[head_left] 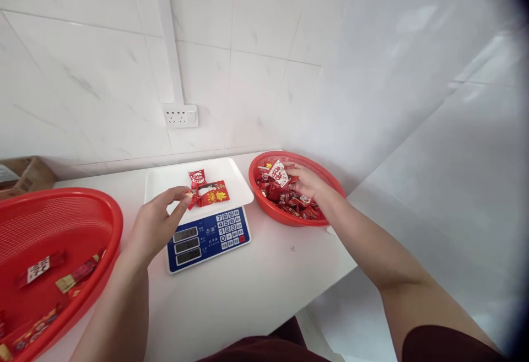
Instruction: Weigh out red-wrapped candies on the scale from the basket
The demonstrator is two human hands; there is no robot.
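My left hand (159, 221) is over the front left of the scale's white tray (165, 177), thumb and finger pinching a small red candy packet (192, 200). Beside it on the tray lie a red packet with white print (197, 177) and a larger red packet with yellow print (214, 193). Below the tray is the scale's blue panel (210, 235), with keys and dim displays. My right hand (303, 180) reaches into the right red basket (264, 205), its fingers closed on a white-and-red candy packet (279, 173). Many red packets (289, 199) lie under that hand.
A larger red basket (118, 219) stands at the left with several wrapped sweets (39, 269) inside. Behind it is a cardboard box (35, 174). A tiny crumb (293, 248) lies on the white table (264, 279). Tiled walls with a socket (181, 115) bound the back and right.
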